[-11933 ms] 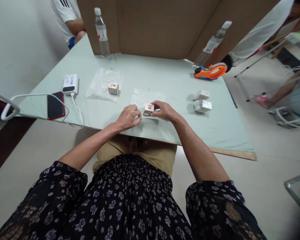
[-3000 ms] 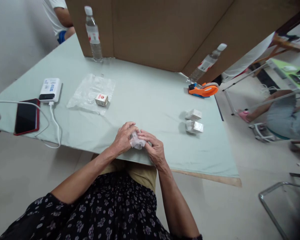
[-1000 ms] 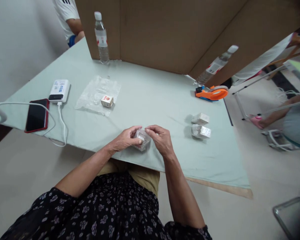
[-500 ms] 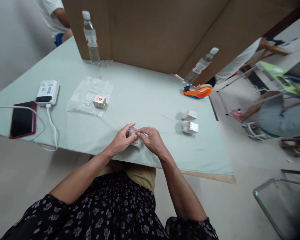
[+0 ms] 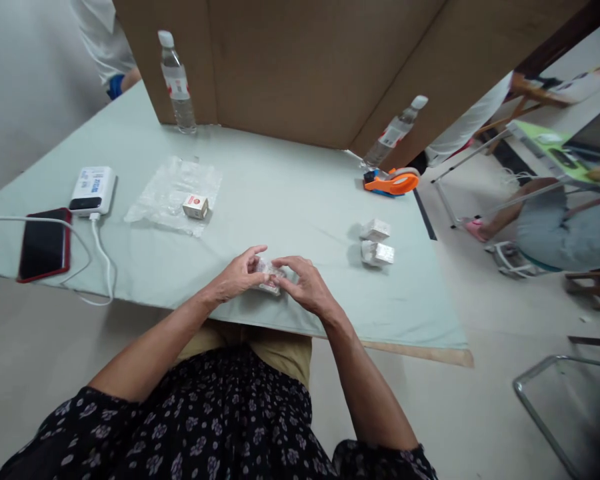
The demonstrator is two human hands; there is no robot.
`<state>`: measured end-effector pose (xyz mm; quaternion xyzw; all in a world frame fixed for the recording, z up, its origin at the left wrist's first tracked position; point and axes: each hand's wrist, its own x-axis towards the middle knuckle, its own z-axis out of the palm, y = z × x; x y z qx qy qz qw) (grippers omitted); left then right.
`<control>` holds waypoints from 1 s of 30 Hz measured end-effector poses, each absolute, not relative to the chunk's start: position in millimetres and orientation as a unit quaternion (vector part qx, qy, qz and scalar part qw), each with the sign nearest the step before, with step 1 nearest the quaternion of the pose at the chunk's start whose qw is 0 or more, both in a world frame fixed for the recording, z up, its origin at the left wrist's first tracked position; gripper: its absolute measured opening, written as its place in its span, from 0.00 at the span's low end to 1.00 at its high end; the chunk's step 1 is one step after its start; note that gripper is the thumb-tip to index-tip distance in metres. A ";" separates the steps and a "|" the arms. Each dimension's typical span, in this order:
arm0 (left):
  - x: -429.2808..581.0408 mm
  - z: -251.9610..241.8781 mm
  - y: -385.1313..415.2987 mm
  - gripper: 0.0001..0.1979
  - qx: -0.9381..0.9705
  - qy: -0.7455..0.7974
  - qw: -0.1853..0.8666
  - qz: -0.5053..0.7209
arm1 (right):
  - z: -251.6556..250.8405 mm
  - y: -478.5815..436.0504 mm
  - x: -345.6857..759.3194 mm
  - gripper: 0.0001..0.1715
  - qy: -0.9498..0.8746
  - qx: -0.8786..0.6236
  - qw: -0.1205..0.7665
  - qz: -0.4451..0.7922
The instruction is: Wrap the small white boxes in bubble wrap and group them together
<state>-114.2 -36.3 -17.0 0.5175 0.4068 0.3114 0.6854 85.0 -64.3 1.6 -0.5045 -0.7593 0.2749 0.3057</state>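
Near the table's front edge, a small box point(image 5: 270, 287) wrapped in clear bubble wrap lies between my two hands. My left hand point(image 5: 240, 275) curves around its left side, thumb on the near face and fingers behind. From the right, my right hand point(image 5: 304, 283) has its thumb and forefinger curved about the wrap, tips at the box. Farther left, an unwrapped small white and red box point(image 5: 196, 207) sits on a flat sheet of bubble wrap point(image 5: 163, 190). To the right are two more small boxes, one white point(image 5: 376, 230) and one wrapped point(image 5: 379, 254).
An orange tape dispenser point(image 5: 397, 181) lies near the right edge. Two water bottles point(image 5: 179, 87) stand before a tall cardboard panel point(image 5: 280, 73). At left are a white power bank point(image 5: 94, 190), a cable point(image 5: 103, 250) and a phone point(image 5: 45, 243). Other people sit beyond.
My right thumb and forefinger have spread from a pinch on the wrap. My left hand has loosened slightly, showing more of the wrapped box. The view has shifted a little.
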 end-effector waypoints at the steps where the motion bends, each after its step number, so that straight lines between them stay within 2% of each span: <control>1: -111.9 -14.7 -35.7 0.42 0.507 0.413 0.689 0.313 | 3.3 -66.4 86.9 0.17 -0.749 -0.511 0.323 0.272; 4: -100.5 -5.4 -30.6 0.44 0.468 0.423 0.704 0.324 | 6.5 -81.0 99.6 0.19 -0.687 -0.553 0.399 0.254; 10: -49.5 11.2 5.7 0.45 0.457 0.401 0.712 0.352 | -15.1 -130.4 145.2 0.13 -0.512 -0.674 0.484 0.223; 14: 9.5 12.6 43.5 0.44 0.471 0.421 0.691 0.352 | -39.8 -155.5 160.9 0.12 -0.468 -0.693 0.501 0.223; 21: 105.2 -4.5 98.1 0.43 0.500 0.471 0.646 0.333 | -54.8 -166.5 159.6 0.09 -0.523 -0.673 0.498 0.159; 30: 145.5 -21.0 117.0 0.48 0.603 0.451 0.595 0.281 | -55.1 -169.3 162.1 0.09 -0.533 -0.663 0.499 0.165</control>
